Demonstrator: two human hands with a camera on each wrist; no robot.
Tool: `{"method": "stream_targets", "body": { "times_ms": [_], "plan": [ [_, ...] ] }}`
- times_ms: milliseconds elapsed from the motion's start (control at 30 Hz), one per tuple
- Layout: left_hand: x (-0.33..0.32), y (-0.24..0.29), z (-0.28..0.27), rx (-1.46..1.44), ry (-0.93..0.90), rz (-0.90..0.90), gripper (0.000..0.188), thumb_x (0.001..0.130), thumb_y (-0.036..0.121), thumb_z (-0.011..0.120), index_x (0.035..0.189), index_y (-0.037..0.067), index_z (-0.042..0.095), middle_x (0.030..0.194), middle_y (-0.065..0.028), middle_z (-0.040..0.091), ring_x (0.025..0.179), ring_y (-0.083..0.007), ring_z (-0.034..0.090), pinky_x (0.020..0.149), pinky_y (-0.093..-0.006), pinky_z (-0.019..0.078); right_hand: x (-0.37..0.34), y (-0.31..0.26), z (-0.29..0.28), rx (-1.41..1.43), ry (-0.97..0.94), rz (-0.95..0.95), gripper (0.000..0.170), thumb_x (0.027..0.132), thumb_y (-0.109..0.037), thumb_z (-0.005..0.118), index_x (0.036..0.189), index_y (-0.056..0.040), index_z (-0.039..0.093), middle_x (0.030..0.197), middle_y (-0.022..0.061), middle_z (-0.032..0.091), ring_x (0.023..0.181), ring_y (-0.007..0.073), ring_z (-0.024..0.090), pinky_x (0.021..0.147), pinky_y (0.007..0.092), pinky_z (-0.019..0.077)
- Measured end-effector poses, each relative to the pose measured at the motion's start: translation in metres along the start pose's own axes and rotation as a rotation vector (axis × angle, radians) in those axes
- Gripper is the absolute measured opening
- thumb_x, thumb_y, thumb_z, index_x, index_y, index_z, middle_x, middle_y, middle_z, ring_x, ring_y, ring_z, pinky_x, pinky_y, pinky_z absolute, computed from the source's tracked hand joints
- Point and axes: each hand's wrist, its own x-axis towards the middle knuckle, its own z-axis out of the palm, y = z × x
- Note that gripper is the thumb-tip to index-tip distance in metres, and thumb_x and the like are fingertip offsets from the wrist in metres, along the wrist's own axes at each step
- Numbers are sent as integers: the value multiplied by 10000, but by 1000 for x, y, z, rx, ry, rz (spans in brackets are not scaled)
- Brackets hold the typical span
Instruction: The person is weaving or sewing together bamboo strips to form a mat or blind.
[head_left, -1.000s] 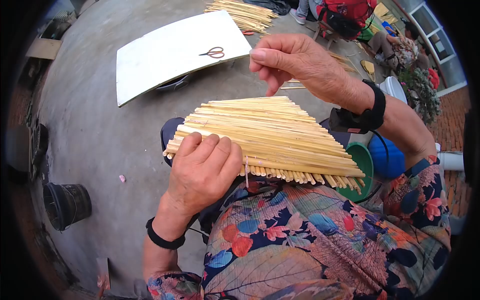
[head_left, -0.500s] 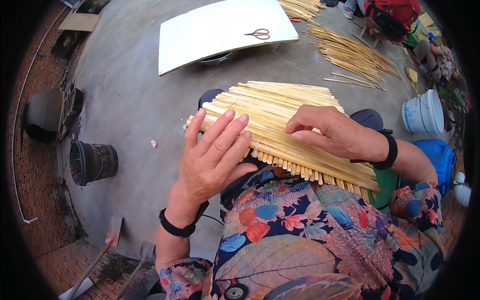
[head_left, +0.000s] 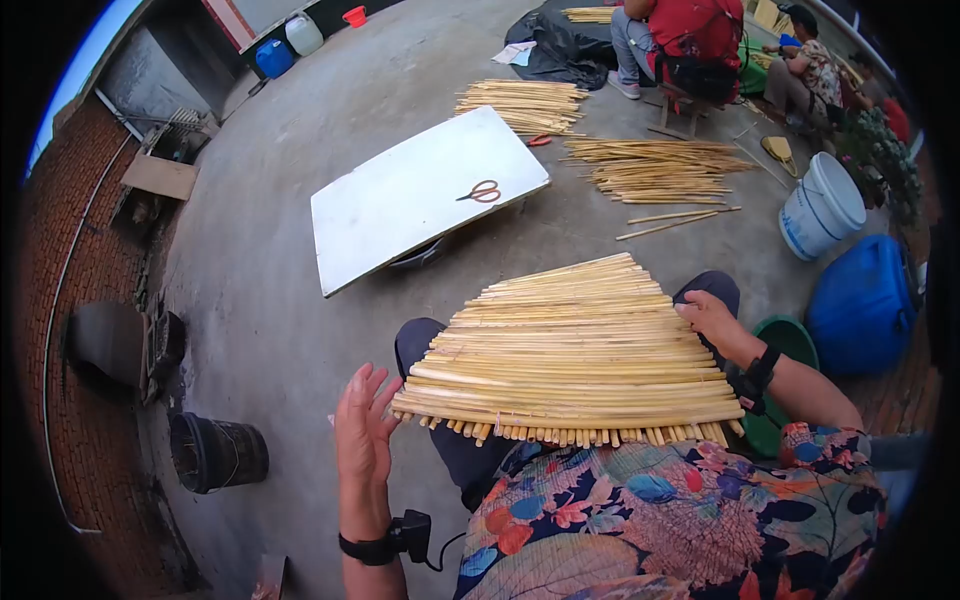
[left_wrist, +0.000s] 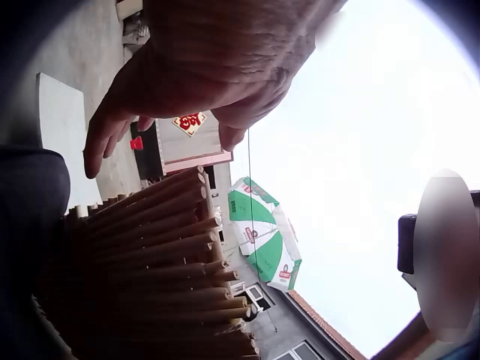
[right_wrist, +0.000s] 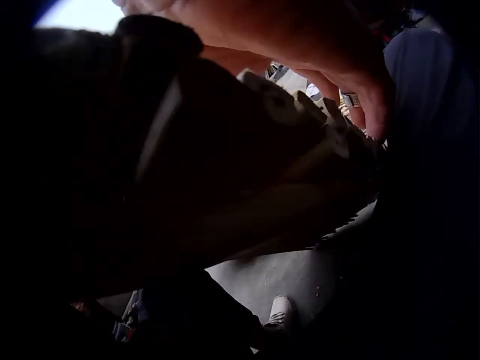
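Observation:
A fan-shaped mat of pale stalks lies across the person's knees, its cut ends toward the floral shirt. Beside its left end the left hand is raised, fingers spread and slightly bent, holding nothing. The left wrist view shows that hand above the stalk ends, apart from them. At the mat's right edge is the right hand, its fingertips on the stalks. In the dark right wrist view the fingers of the right hand reach down at the mat's edge; how tightly they hold cannot be told.
Scissors lie on a white board ahead. Stalk piles are on the floor beyond. At the right stand a white bucket, a blue drum and a green basin; at the left, a black bucket. Other people sit behind.
The left hand has lifted off the mat and moved to its left side. The right hand has moved from over the stalks to the right edge. The head view now takes in more of the yard.

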Motion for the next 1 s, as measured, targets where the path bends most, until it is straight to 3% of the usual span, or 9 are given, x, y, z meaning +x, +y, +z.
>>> {"method": "stream_targets", "body": {
  "times_ms": [67, 233, 300, 367, 400, 500, 600, 800, 1000],
  "plan": [
    [17, -15, 1, -134, -198, -254, 754, 896, 427, 572, 1378, -67, 268, 1331, -245, 425, 1170, -268, 499, 931, -364, 437, -8, 15, -6, -15, -19, 89, 567, 868, -287, 621, 1279, 59, 440, 1187, 180, 540, 1065, 233, 529, 894, 316, 427],
    [18, -20, 28, -168, -288, -328, 689, 890, 296, 599, 1375, -76, 281, 1288, -217, 475, 1131, -255, 524, 936, -358, 434, -36, 49, -5, 253, -58, 104, 621, 828, -222, 684, 1265, 127, 413, 1215, 206, 527, 1096, 220, 524, 914, 332, 427],
    [18, -23, 26, -163, -288, -341, 667, 883, 232, 609, 1376, -77, 283, 1279, -208, 484, 1115, -249, 533, 937, -357, 433, -41, 50, -3, 344, -35, 135, 499, 841, -181, 667, 1181, 139, 489, 1107, 196, 596, 975, 209, 593, 855, 324, 469],
    [16, -27, 17, -215, -370, -354, 639, 852, 94, 588, 1383, -80, 277, 1283, -187, 482, 1097, -241, 540, 936, -353, 433, -45, 41, -11, 643, -273, 384, 331, 860, -137, 636, 1073, 109, 577, 959, 163, 653, 816, 203, 639, 763, 303, 509],
    [12, -25, 17, -215, -361, -352, 639, 852, 94, 588, 1383, -80, 277, 1283, -187, 482, 1097, -241, 540, 936, -353, 433, -49, 40, -9, 640, -282, 384, 331, 860, -137, 636, 1073, 109, 577, 959, 163, 653, 816, 203, 639, 763, 303, 509],
    [-3, -5, 27, -231, -322, -239, 562, 825, 58, 557, 1335, -83, 366, 1281, -196, 485, 1163, -260, 504, 996, -379, 400, -50, 30, -12, 560, -220, 286, 229, 882, -127, 600, 987, 75, 625, 857, 117, 669, 705, 176, 641, 681, 283, 524],
    [-15, 23, 26, -200, -381, -164, 635, 820, 26, 534, 1385, -92, 271, 1301, -191, 467, 1142, -229, 516, 958, -336, 423, -59, 11, -25, 518, -213, 145, 246, 900, -155, 573, 1013, 59, 616, 879, 101, 664, 739, 152, 637, 710, 280, 520],
    [-10, 50, 12, -298, -426, 53, 692, 790, 31, 532, 1407, -80, 238, 1352, -204, 421, 1224, -253, 460, 1011, -344, 389, -62, -61, -31, 582, -128, -143, 287, 931, -190, 534, 1100, 39, 558, 996, 85, 636, 865, 127, 616, 773, 269, 504],
    [83, 30, -28, -380, -316, 279, 729, 787, 116, 534, 1427, -42, 222, 1386, -213, 384, 1254, -284, 435, 1046, -369, 367, 53, -125, 35, 562, -153, -419, 310, 946, -219, 523, 1136, 24, 552, 999, 72, 633, 870, 119, 605, 787, 269, 501]
  ]
}}
